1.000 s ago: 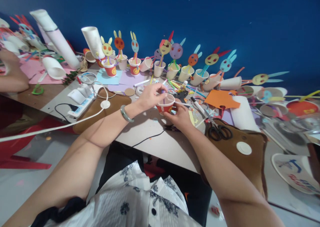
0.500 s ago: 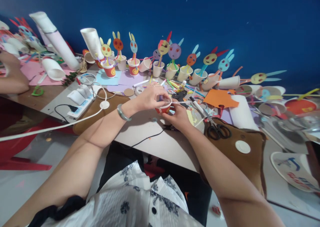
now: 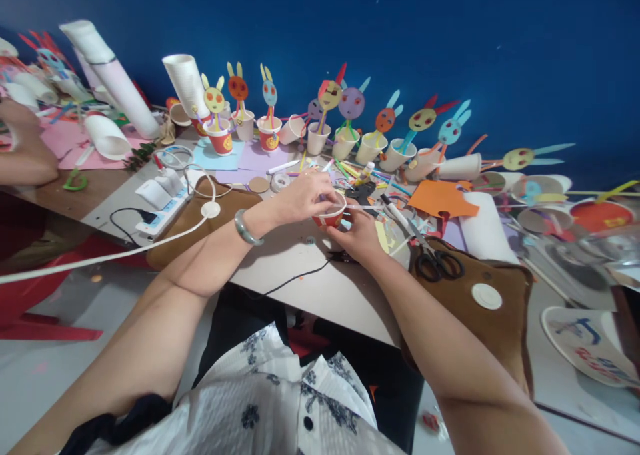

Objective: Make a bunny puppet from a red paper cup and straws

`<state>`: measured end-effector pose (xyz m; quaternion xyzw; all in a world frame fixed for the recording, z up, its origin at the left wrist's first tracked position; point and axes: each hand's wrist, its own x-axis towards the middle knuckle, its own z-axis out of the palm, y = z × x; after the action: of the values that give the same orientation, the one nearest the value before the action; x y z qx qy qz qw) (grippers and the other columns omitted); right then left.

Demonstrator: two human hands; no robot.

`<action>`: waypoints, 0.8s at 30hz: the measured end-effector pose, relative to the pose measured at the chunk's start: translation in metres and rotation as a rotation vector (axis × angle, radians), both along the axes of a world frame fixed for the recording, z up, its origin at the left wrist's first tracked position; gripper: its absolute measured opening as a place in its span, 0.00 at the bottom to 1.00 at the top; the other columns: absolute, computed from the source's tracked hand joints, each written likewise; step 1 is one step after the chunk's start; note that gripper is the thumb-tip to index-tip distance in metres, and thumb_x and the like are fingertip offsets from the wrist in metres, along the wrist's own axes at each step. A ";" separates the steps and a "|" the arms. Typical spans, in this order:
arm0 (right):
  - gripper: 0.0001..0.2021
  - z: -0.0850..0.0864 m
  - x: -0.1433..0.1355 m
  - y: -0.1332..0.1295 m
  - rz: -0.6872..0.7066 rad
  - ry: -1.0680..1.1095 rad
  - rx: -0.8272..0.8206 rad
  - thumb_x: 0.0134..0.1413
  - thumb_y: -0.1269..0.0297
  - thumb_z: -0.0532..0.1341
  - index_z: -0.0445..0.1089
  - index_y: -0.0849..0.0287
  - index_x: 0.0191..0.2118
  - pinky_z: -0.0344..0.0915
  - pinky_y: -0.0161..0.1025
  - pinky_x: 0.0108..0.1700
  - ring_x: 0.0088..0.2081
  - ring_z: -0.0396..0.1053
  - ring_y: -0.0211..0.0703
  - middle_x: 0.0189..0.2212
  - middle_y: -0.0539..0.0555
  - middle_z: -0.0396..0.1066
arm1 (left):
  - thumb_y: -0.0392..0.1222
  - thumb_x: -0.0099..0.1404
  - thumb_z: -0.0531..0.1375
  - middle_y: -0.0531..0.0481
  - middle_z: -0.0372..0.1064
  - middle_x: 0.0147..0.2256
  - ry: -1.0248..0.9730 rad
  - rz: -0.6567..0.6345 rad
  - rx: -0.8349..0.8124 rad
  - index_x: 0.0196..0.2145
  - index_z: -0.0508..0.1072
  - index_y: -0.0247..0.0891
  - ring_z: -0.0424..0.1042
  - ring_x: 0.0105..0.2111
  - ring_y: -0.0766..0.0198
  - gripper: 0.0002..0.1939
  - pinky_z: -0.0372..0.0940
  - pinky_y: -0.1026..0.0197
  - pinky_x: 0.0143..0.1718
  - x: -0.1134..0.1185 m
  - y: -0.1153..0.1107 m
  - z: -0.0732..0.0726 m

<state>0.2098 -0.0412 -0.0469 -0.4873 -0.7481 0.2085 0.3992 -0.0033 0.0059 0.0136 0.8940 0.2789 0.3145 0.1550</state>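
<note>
Gripping the red cup point(image 3: 325, 221) from its right side, your right hand point(image 3: 357, 231) curls around it, thumb low on the front and fingers toward the back. Your left hand point(image 3: 309, 195) bends over the cup's left rim, its fingertips at the mouth; you hide them from view, so I cannot tell whether they pinch anything. The cup sits between your hands, mouth up, above the near part of the table point(image 3: 320, 301); whether its base touches is hidden. On your left wrist is a bangle point(image 3: 249, 227). Scissors point(image 3: 431, 249) lie to the right of your right hand, partly on a brown mat point(image 3: 505, 335) that also bears a white lid point(image 3: 487, 296). Beyond your hands, paper rabbits point(image 3: 353, 103) stand in cups along the blue wall point(image 3: 310, 21).
</note>
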 end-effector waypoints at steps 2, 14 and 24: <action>0.20 0.001 0.000 0.000 0.004 -0.001 -0.017 0.50 0.56 0.72 0.80 0.55 0.49 0.78 0.61 0.58 0.48 0.81 0.59 0.51 0.61 0.82 | 0.41 0.72 0.64 0.46 0.76 0.35 -0.020 0.007 -0.016 0.37 0.83 0.41 0.73 0.41 0.56 0.07 0.66 0.51 0.49 0.001 0.000 -0.001; 0.19 0.004 -0.004 -0.003 0.025 0.036 -0.079 0.51 0.56 0.70 0.80 0.55 0.49 0.79 0.60 0.55 0.47 0.81 0.59 0.50 0.61 0.82 | 0.40 0.68 0.63 0.47 0.75 0.36 -0.086 0.050 -0.092 0.33 0.79 0.39 0.73 0.40 0.56 0.07 0.67 0.50 0.50 0.006 -0.004 0.001; 0.20 0.004 -0.004 -0.002 0.014 0.041 -0.069 0.51 0.57 0.71 0.79 0.55 0.51 0.79 0.59 0.56 0.48 0.81 0.58 0.52 0.61 0.82 | 0.41 0.69 0.65 0.44 0.75 0.41 -0.113 0.053 -0.019 0.35 0.82 0.39 0.75 0.45 0.53 0.06 0.67 0.48 0.53 0.006 -0.001 -0.005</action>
<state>0.2059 -0.0433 -0.0431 -0.4912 -0.7356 0.2466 0.3959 0.0027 0.0052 0.0088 0.8656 0.2964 0.3659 0.1705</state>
